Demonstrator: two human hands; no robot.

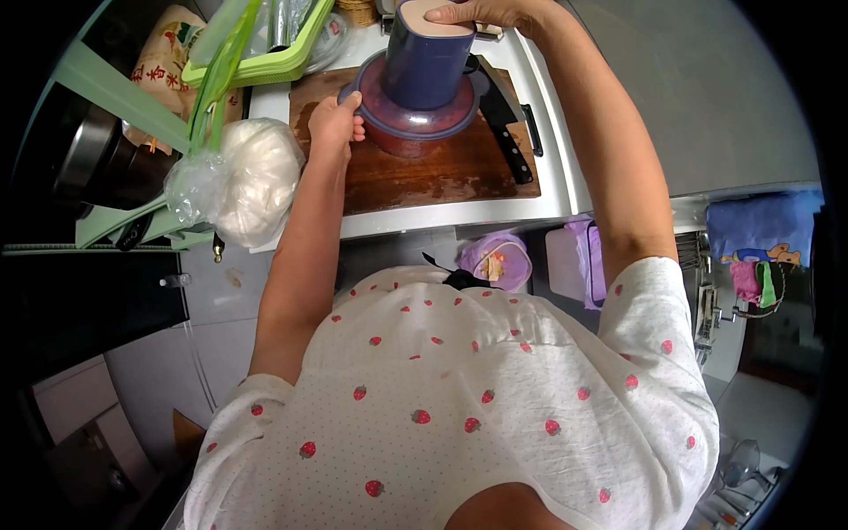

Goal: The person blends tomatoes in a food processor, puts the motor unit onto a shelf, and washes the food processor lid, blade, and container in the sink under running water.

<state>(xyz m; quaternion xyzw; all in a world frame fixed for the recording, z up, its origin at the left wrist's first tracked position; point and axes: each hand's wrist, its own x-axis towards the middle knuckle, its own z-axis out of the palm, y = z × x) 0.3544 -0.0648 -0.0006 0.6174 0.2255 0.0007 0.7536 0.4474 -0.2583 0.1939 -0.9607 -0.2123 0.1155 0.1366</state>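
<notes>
A dark blue appliance [428, 66] stands upright on a round bowl with a blue rim and reddish contents [406, 132], on a wet wooden cutting board [389, 181]. My left hand [336, 124] is closed on the handle at the left side of the bowl's rim. Across the top of the appliance lies my right hand [486, 12], its thumb on the beige top; its other fingers are largely hidden. Right of the bowl, a knife with a black handle [515, 155] rests on the board.
At left are a stuffed white plastic bag [258, 181], green onions [212, 93], a green basket [256, 69] and a printed sack [166, 55]. A purple-lined bin [521, 265] sits below the counter's front edge. Cloths [760, 225] hang at the right.
</notes>
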